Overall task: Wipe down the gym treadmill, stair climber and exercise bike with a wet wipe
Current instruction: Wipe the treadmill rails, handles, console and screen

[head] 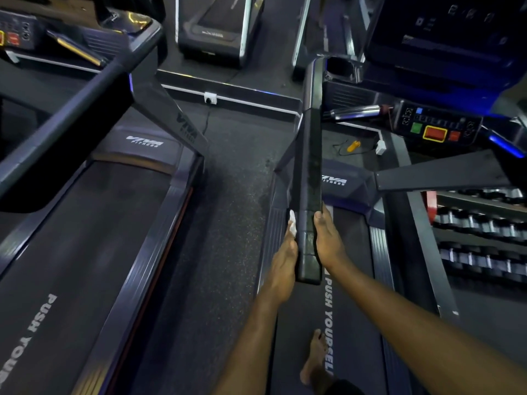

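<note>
Treadmill in a dim gym.
Left hand, fingers straight, presses wet wipe on handrail; right hand flat opposite.

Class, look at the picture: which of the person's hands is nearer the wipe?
Left. The left hand presses the wipe against the left side of the rail; the right hand lies across the rail, on its right side.
</note>
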Demonstrator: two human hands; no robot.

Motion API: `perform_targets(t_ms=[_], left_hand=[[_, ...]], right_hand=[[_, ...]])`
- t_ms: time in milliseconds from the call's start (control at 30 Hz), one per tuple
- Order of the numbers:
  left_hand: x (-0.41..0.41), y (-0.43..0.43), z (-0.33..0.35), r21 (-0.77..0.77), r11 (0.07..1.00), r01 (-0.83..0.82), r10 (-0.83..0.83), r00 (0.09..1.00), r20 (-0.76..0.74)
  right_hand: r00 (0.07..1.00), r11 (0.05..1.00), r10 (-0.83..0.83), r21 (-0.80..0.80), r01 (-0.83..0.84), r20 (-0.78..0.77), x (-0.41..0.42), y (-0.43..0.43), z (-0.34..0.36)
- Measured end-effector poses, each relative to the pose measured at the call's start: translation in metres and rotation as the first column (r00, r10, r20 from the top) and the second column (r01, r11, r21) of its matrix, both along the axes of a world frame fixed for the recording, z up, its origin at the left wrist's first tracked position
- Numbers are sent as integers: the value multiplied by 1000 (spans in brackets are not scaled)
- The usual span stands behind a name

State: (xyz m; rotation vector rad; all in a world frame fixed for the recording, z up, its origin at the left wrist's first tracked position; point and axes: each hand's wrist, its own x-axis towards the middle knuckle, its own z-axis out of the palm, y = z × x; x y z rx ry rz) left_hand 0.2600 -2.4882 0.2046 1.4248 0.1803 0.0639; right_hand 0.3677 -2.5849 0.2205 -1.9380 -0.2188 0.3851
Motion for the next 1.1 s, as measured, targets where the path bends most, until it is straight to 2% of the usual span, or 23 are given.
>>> perform_targets(t_ms=[67,167,300,433,533,667,767,967,1100], left_hand=[[-25,-10,-21,-16,1000,-2,2,1000,3],[-51,-20,-38,-25,999,-27,25,995,-93],[-5,1,-25,-73,997,-19,13,996,-89],[44,23,-7,-36,999,-4,0,992,-128],[19,10,-9,-91,996,2,-8,997,-75],[-30,-6,-17,-128,992,12,-14,1000,-13],[-10,-2,-11,-175,984,12,-13,1000,-4],[102,39,16,23,1000,-11,11,1000,14],[78,28,12,-10,1000,-5,6,997,75]], right_hand=[[1000,1000,-4,-5,4,7,1,0,1],[1000,1000,-12,-8,12,1,1,0,3],[1000,1000,-4,-3,4,13,0,0,4],[999,998,-40,-57,40,-5,5,2,7],[992,990,-118,-86,115,-32,20,2,10],[984,972,-175,-160,175,11,46,6,17],[983,967,-186,-174,184,2,65,10,21],[981,965,-192,-181,191,12,91,35,26],[981,960,-194,-209,188,-9,105,46,30]])
